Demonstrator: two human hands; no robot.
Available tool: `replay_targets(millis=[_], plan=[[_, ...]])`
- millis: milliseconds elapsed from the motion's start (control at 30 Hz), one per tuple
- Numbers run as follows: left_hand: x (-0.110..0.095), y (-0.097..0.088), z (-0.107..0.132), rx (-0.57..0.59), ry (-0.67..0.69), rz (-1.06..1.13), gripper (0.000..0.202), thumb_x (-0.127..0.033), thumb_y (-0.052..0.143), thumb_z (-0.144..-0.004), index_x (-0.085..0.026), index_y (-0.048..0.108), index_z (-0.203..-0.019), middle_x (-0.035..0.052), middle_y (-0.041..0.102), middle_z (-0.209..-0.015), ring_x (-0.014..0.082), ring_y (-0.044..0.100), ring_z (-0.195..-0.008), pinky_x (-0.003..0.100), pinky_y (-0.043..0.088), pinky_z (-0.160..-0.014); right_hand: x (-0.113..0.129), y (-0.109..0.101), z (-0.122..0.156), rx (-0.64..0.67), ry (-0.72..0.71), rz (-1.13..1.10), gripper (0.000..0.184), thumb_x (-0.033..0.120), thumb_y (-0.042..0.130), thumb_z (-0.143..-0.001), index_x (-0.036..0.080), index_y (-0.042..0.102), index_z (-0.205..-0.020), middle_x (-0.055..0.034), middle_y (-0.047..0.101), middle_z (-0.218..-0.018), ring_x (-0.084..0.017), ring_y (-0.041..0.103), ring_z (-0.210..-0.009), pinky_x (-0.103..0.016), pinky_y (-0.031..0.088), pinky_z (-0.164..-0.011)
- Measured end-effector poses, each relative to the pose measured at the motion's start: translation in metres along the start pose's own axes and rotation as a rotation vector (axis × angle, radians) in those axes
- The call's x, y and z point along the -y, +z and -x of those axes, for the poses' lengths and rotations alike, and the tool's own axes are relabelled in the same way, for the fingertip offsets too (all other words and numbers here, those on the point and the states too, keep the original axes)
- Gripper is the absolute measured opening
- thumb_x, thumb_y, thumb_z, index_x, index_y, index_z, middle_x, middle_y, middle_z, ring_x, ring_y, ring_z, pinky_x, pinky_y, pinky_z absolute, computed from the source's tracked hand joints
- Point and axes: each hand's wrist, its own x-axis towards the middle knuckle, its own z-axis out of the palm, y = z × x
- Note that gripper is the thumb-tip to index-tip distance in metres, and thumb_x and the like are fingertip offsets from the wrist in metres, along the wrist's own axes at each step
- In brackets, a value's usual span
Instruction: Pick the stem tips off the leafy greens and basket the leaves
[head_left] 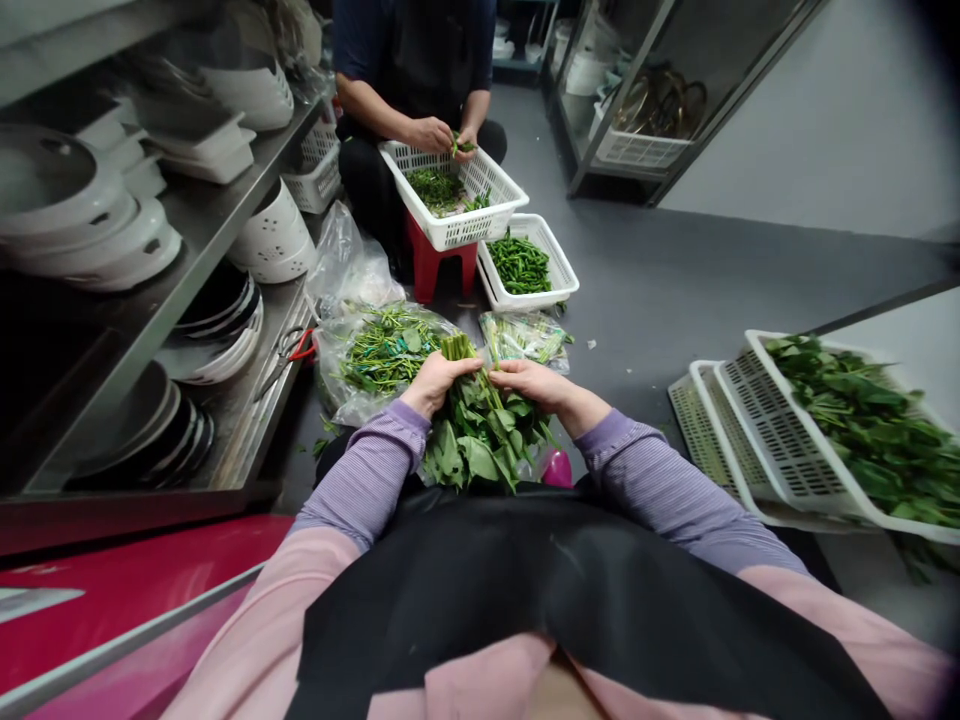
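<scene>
A bunch of leafy green vegetable [480,435] lies over my lap, cut stem ends pointing away from me. My left hand [435,380] is closed round the stems on the left. My right hand [536,383] grips the same stems from the right, fingers curled. Both hands touch near the stem ends [459,347]. Just beyond them, on the floor, a clear plastic bag [386,350] holds trimmed stems and leaves.
A second person sits opposite, hands [442,135] over a white basket [454,195] on a red stool [439,262]. A lower basket [529,265] holds cut green stems. Right, white baskets [795,440] hold leaves. Left, steel shelves [225,400] carry dishes and scissors [289,352].
</scene>
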Motion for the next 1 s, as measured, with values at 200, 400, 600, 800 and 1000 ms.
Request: replay_targets(millis=[200, 400, 600, 800, 1000], plan=[[0.002, -0.001, -0.001, 0.029, 0.016, -0.036, 0.026, -0.022, 0.076, -0.049, -0.01, 0.063, -0.069, 0.0026, 0.064, -0.065, 0.0131, 0.058, -0.058, 0.028, 0.046, -0.062, -0.007, -0.009, -0.002, -0.155, -0.072, 0.181, 0.033, 0.044, 0.065, -0.065, 0.014, 0.062, -0.08, 0.0028, 0.053, -0.062, -0.005, 0.039, -0.051, -0.02, 0.03, -0.049], [0.0, -0.001, 0.002, 0.137, -0.063, -0.028, 0.033, -0.026, 0.077, -0.05, -0.009, 0.067, -0.077, 0.0069, 0.067, -0.069, 0.0156, 0.06, -0.059, 0.03, 0.048, -0.063, 0.0, -0.01, 0.001, -0.024, -0.045, 0.464, 0.033, 0.046, 0.06, -0.07, 0.013, 0.061, -0.075, 0.0038, 0.047, -0.057, -0.005, 0.033, -0.047, -0.021, 0.023, -0.047], [-0.005, 0.002, 0.005, 0.124, 0.021, -0.036, 0.028, -0.029, 0.076, -0.052, -0.01, 0.067, -0.07, 0.0054, 0.064, -0.061, 0.0146, 0.058, -0.055, 0.029, 0.047, -0.061, 0.006, -0.007, 0.003, -0.016, -0.119, 0.324, 0.034, 0.045, 0.05, -0.076, 0.014, 0.06, -0.082, 0.0033, 0.05, -0.056, -0.006, 0.037, -0.049, -0.021, 0.027, -0.05], [0.002, 0.002, 0.002, 0.02, 0.048, -0.057, 0.03, -0.026, 0.079, -0.047, -0.01, 0.064, -0.068, 0.0044, 0.064, -0.062, 0.0138, 0.057, -0.055, 0.027, 0.046, -0.059, 0.0, 0.001, -0.011, -0.12, -0.07, 0.323, 0.017, 0.031, 0.052, -0.069, 0.015, 0.055, -0.064, 0.005, 0.043, -0.045, -0.006, 0.033, -0.042, -0.021, 0.024, -0.045], [0.002, 0.0, -0.002, -0.192, 0.235, -0.031, 0.028, -0.025, 0.078, -0.048, -0.011, 0.064, -0.067, 0.0016, 0.063, -0.064, 0.0111, 0.055, -0.057, 0.025, 0.045, -0.061, -0.001, 0.01, -0.037, -0.452, -0.144, 0.199, 0.018, 0.027, 0.044, -0.069, 0.018, 0.046, -0.054, 0.0037, 0.038, -0.046, -0.008, 0.031, -0.045, -0.022, 0.026, -0.045]])
